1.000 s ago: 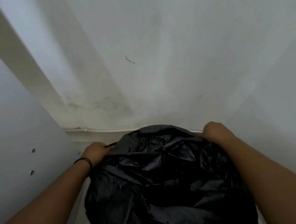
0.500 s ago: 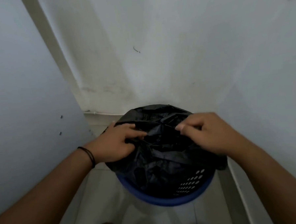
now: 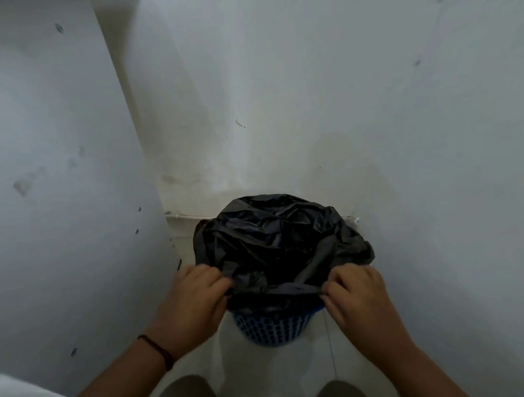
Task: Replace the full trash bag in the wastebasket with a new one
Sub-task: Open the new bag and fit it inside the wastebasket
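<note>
Head view shows the blue perforated wastebasket [image 3: 272, 328] on the pale floor [image 3: 199, 362] at 6 o'clock of the frame centre, set into a corner. A black trash bag [image 3: 275, 243] lines it and spills over the rim on all sides.

**Hand state.** The left hand [image 3: 189, 308] pinches the near bag edge at 9 o'clock of the basket mouth, fingers curled into the film. The right hand [image 3: 360, 302] pinches the same edge at 3 o'clock, fingers and thumb closed on a stretched fold. The film runs taut between the two grips.

**Hazards.**
- Thin film under tension between two pinch points is likely to tear if pulled apart further.
- The far lip at 12 o'clock sits loosely over the rim; a strong pull toward 6 o'clock could probably drag it off.
- The basket looks light. An upward pull may lift or tip it, since neither hand braces it.
- Whether this bag is the full one or the new one cannot be told; its contents are hidden.

**Clearances.**
- The rear wall [image 3: 280, 106] stands just beside the basket at 12 o'clock.
- A side panel [image 3: 56, 178] closes off 9 o'clock, near the left hand.
- The right-hand wall [image 3: 451, 188] lies near at 3 o'clock.
- Open room exists only toward 6 o'clock, bounded by the person's knees [image 3: 183, 396], and straight upward.
</note>
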